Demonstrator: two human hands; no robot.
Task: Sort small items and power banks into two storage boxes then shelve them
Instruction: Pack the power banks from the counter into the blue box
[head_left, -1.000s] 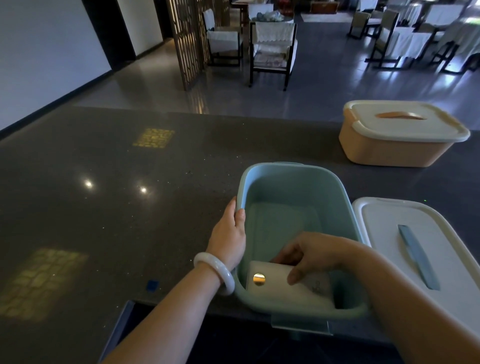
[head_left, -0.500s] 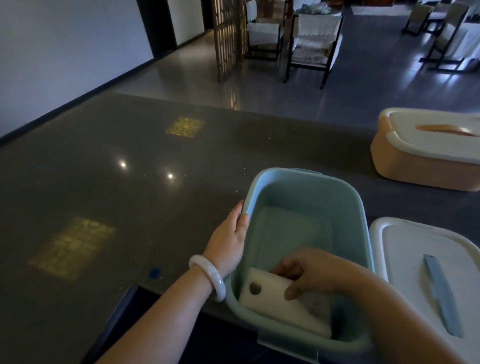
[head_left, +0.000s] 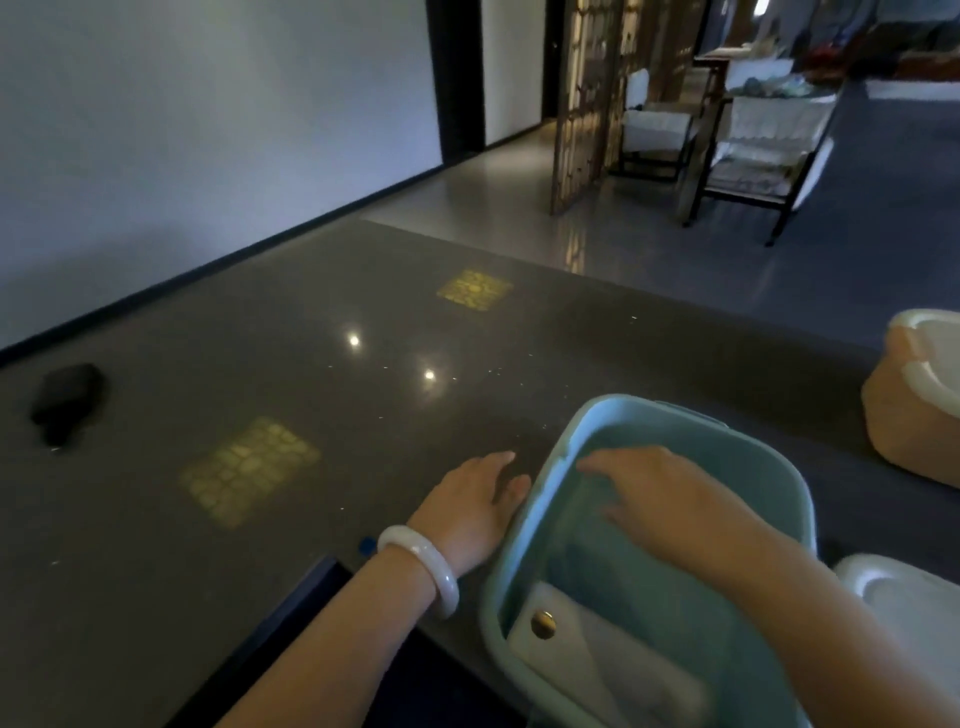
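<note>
Both hands (head_left: 470, 499) (head_left: 654, 486) loose-fingered, empty; dark polished counter (head_left: 260, 364), chairs (head_left: 753, 140) beyond.

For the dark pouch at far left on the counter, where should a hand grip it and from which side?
Probably from above with the left hand, fingers across the pouch's narrower middle: it lies flat and alone on the counter, with open sides. Its finer shape is too dark to tell.
</note>
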